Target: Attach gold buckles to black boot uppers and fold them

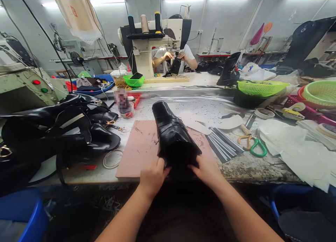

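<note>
Head view: nearest the camera, a black glossy leather boot shaft is gripped at its near end by both hands. The left hand is clamped on its left corner and the right hand on its right corner, a short way apart. The shaft is laid lengthwise on a flat pink rectangular cutting mat, with its narrow end pointed away from the person. The mat is set at the front edge of a worn, speckled grey surface.

Just left of the mat, a thin white ring is seen beside a heap of black leather pieces with straps. To the right of the mat, a fan of grey strips is spread, and scissors with one green and one tan handle are placed next to it.

Farther back on the right, a green mesh plastic basket is seen. At the far end, a cream post sewing machine is being used by another person, whose hands are held at a dark piece under its needle.
</note>
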`<move>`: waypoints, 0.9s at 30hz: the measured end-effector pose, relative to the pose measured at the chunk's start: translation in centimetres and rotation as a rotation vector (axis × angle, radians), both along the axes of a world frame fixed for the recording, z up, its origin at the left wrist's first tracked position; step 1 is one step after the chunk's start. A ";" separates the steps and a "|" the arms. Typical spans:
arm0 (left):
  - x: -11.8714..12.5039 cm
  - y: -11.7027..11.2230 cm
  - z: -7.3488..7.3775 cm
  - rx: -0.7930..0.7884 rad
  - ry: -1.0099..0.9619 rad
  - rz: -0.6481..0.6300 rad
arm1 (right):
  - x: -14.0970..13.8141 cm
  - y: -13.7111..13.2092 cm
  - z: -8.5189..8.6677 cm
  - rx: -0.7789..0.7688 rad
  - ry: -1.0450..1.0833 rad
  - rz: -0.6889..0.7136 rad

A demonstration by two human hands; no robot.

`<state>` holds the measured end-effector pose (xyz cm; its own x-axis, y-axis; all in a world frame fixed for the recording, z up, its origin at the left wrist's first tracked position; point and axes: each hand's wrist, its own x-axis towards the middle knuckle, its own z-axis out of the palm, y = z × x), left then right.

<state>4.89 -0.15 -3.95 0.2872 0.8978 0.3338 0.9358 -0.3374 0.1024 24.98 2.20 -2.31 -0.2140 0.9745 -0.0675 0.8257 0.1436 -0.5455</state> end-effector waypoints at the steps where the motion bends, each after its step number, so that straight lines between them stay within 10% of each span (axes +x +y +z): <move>1: -0.1 -0.4 -0.4 0.136 0.017 -0.114 | 0.0 0.0 0.1 0.004 -0.010 0.002; 6: 1.0 -1.6 -2.0 0.149 0.147 -0.577 | 0.7 0.1 1.2 0.002 -0.081 -0.028; 19: 3.2 0.3 -0.4 -0.124 0.139 -0.626 | 1.8 2.0 1.4 -0.004 -0.238 -0.144; 27: 5.7 1.7 -1.0 -0.187 0.054 -0.590 | -2.2 0.3 4.8 0.117 -0.243 0.021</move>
<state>10.55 1.55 -4.90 0.7652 0.6241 0.1576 0.6022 -0.7806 0.1673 22.76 2.47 2.51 -0.2261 0.9741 -0.0064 0.9264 0.2130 -0.3104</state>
